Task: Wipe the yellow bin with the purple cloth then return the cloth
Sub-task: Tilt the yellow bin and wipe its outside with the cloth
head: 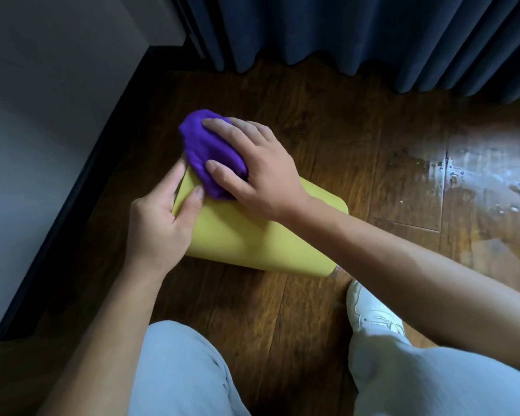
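nearest the camera, two knees in pale blue trousers [180, 370] fill the bottom edge, cut off by the frame, and a white shoe [373, 316] shows between the right knee and the right forearm, its heel hidden. both bare forearms reach forward over a dark wooden floor [282, 310].

the yellow bin [252, 238] lies on its side on the floor, one broad wall facing up; its opening cannot be seen, and its far end is covered by the hands and cloth. the left hand [159, 223] holds the bin's left edge, thumb on the upper wall, fingers curled round the rim and partly out of sight. the right hand [261, 172] grips the bunched purple cloth [207, 148], thumb and fingers wrapped round it, pressing it onto the bin's far end. how much of the cloth lies under the palm cannot be told.

to the right, a pale glare on the floor blurs the boards. further off, dark blue curtains [357, 31] hang to the floor, their tops cut off. a grey wall [42, 100] with a dark skirting runs along the left.
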`<move>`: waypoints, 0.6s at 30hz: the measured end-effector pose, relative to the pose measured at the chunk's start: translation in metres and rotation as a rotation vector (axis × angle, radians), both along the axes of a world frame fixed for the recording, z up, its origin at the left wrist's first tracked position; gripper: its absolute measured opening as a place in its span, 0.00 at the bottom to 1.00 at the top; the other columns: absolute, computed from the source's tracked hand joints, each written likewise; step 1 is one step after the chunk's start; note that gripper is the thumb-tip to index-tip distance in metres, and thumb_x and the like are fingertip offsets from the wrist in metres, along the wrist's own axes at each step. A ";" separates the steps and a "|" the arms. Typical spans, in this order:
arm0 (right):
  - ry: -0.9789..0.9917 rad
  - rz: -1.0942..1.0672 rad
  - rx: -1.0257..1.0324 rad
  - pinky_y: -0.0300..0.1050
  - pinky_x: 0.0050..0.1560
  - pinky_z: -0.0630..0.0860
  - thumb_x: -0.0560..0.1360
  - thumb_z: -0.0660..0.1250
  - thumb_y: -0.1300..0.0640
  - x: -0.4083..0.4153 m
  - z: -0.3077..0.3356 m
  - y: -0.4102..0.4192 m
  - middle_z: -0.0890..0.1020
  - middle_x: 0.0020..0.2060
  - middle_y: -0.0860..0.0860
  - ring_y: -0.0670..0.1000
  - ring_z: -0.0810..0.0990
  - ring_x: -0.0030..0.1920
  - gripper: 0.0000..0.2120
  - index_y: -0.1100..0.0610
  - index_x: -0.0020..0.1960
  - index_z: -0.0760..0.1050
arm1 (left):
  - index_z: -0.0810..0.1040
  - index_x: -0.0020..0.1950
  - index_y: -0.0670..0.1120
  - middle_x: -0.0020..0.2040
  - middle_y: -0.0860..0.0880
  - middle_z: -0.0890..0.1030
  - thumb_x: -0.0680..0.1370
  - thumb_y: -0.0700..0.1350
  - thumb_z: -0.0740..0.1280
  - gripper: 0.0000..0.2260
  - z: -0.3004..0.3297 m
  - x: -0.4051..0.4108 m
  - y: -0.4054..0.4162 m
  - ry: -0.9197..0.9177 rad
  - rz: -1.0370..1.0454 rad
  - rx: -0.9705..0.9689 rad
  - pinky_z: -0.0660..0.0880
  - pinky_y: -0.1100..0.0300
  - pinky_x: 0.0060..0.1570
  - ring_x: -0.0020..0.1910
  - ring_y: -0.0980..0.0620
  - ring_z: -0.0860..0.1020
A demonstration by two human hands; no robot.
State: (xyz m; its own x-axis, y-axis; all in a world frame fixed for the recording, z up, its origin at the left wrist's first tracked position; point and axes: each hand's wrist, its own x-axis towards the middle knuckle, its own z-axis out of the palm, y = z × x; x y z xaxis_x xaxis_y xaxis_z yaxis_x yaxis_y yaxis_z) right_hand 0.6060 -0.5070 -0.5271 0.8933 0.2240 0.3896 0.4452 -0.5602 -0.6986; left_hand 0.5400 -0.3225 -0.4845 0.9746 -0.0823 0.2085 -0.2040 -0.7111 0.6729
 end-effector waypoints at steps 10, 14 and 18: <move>0.151 -0.190 -0.064 0.52 0.63 0.74 0.82 0.61 0.41 -0.033 -0.075 -0.074 0.81 0.65 0.50 0.54 0.76 0.64 0.23 0.52 0.71 0.76 | 0.69 0.76 0.56 0.64 0.52 0.82 0.83 0.52 0.65 0.21 -0.005 0.004 0.018 0.106 0.168 -0.097 0.81 0.56 0.58 0.62 0.57 0.81; 0.232 -0.262 -0.065 0.46 0.59 0.71 0.83 0.60 0.41 -0.048 -0.093 -0.102 0.82 0.61 0.50 0.53 0.77 0.60 0.22 0.52 0.71 0.75 | 0.74 0.74 0.56 0.43 0.60 0.86 0.83 0.53 0.66 0.19 -0.003 0.016 0.018 0.106 0.184 -0.155 0.80 0.67 0.43 0.46 0.60 0.85; 0.392 -0.385 0.021 0.42 0.60 0.68 0.84 0.60 0.41 -0.061 -0.104 -0.116 0.81 0.63 0.49 0.50 0.77 0.61 0.21 0.49 0.73 0.73 | 0.73 0.73 0.58 0.40 0.55 0.86 0.83 0.52 0.66 0.18 -0.003 0.019 0.016 0.080 0.147 -0.189 0.78 0.67 0.40 0.38 0.51 0.84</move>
